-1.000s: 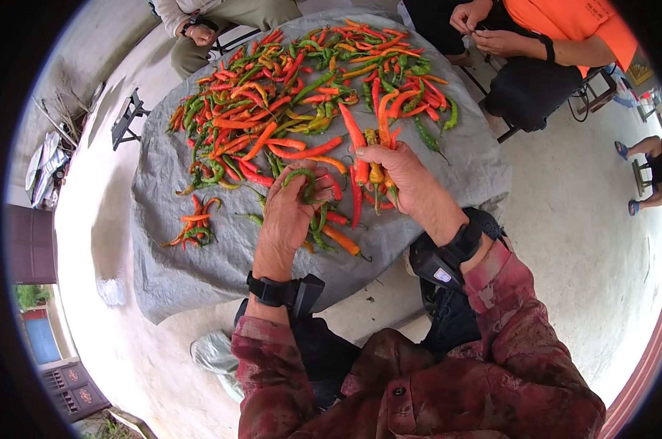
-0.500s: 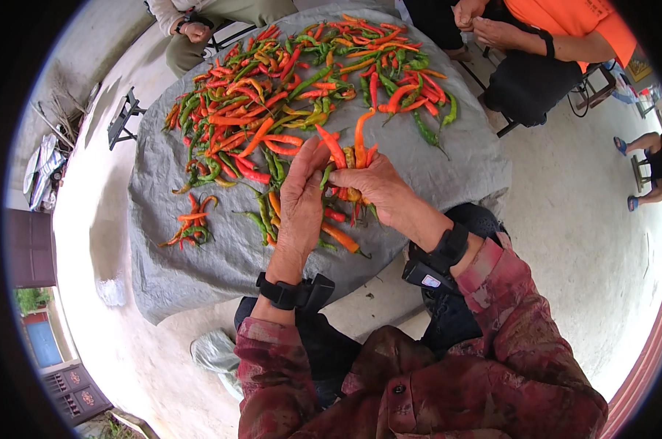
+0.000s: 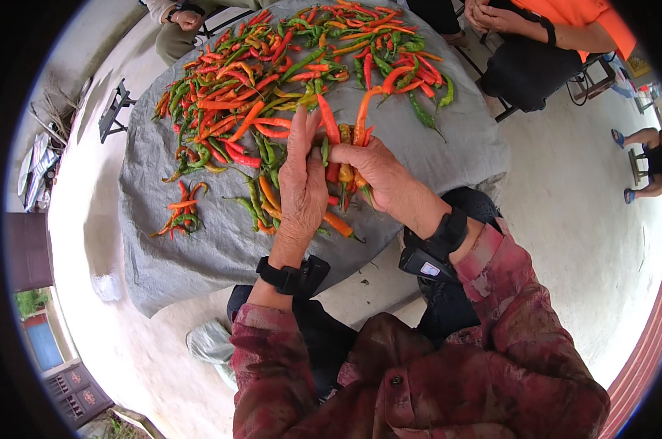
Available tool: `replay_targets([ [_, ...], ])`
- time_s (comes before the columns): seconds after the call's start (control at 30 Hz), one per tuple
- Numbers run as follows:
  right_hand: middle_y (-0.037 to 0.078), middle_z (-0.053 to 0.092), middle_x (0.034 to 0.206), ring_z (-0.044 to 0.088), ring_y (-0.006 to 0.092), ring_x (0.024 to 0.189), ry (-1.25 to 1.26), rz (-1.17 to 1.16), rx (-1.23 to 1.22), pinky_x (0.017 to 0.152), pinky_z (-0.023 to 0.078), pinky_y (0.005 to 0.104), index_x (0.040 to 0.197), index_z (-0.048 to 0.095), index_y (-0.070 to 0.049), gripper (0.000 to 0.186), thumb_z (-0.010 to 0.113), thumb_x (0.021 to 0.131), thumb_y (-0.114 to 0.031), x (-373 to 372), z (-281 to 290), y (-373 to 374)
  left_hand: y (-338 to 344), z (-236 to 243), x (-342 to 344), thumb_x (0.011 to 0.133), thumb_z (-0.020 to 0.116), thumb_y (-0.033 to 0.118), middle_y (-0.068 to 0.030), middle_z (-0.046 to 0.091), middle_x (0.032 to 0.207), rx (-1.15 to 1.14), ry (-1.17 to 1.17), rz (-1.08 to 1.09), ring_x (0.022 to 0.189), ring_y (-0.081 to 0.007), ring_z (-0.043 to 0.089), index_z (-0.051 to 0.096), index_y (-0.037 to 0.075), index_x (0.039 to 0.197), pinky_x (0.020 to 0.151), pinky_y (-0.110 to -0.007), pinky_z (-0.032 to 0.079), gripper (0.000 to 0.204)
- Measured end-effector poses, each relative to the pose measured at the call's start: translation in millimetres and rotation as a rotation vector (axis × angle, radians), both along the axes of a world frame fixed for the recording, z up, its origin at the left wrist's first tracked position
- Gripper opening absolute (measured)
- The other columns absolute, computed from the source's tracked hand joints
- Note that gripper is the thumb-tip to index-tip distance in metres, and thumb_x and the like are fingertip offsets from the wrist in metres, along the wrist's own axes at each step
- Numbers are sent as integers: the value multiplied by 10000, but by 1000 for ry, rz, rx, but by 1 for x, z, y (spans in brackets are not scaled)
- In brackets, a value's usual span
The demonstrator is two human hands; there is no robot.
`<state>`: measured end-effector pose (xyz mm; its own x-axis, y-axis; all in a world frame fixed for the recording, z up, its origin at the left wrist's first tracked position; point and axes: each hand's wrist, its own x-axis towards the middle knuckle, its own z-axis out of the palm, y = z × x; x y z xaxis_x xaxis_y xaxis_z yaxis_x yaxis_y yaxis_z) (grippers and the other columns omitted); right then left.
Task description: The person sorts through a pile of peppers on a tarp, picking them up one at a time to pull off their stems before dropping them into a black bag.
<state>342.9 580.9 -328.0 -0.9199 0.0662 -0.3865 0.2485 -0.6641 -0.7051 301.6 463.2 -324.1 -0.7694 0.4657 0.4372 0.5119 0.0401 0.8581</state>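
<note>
Between my hands stands a bunch of chili peppers [image 3: 346,155], red, orange and green, with several long tips pointing away from me. My right hand [image 3: 382,172] is closed round the bunch, its thumb laid across the near side. Against the left side of the bunch is my left hand [image 3: 301,179], fingers stretched out straight and thumb beside a small green pepper. Its palm side is partly hidden. Loose peppers [image 3: 339,224] lie on the grey sheet [image 3: 221,249] just beneath my hands.
A wide heap of red, orange and green peppers [image 3: 228,102] covers the far part of the sheet. A small separate pile [image 3: 183,208] lies at the left. Two people sit across the sheet, one in an orange top [image 3: 591,29]. A dark stool [image 3: 116,110] stands at the left.
My left hand's fingers have straightened and point farther away from me. The bunch is still between my hands. The whole view has shifted slightly.
</note>
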Motion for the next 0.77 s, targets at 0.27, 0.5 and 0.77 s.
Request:
replay_targets([
  [0.27, 40, 613, 802, 577, 117, 701, 14, -6, 27, 630, 488, 259, 916, 625, -4, 208, 703, 753, -106, 1, 11, 10, -2, 3, 5, 720, 384, -110, -175, 250, 1426, -191, 165, -92, 1279, -342, 325, 148, 54, 1411, 1038, -411, 267, 748],
  [0.5, 46, 617, 804, 583, 124, 731, 219, -241, 52, 641, 474, 261, 901, 605, -23, 181, 674, 736, -52, 12, 29, 42, -11, 3, -13, 774, 525, 14, -129, 515, 1193, -29, -274, -76, 1097, -204, 510, 387, 42, 1289, 869, -308, 426, 534],
  [0.77, 68, 618, 847, 598, 151, 823, 239, -520, 786, 770, 469, 274, 984, 556, -39, 202, 611, 801, -104, 136, 46, 127, 15, -14, 12, 690, 706, 233, -97, 602, 773, -743, 297, -69, 774, -287, 586, 551, 56, 884, 667, -381, 456, 305],
])
